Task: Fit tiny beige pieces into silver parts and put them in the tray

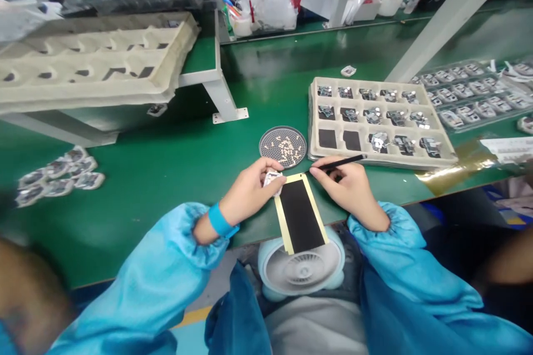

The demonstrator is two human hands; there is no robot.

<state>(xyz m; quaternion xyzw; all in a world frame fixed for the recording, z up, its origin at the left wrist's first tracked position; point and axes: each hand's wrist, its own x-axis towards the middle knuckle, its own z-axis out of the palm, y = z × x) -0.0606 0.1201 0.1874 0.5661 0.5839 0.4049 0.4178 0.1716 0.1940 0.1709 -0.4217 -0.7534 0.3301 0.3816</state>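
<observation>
Left hand (245, 191): yours, thumb and fingers pinched on small white part (272, 178), at top left corner of sheet (302, 216). Cannot tell if fingers pin sheet too. Right hand (345, 188): closed around thin black tool (341, 163), tip near sheet's top edge. Sheet, black with yellow border, overhangs table (166, 188) edge, above fan (305, 269). Dish (266, 147) of small pieces just beyond. Step in hand: likely tool work at sheet's top edge. Next move calls for steady sheet, light tip control, white part kept level.
</observation>
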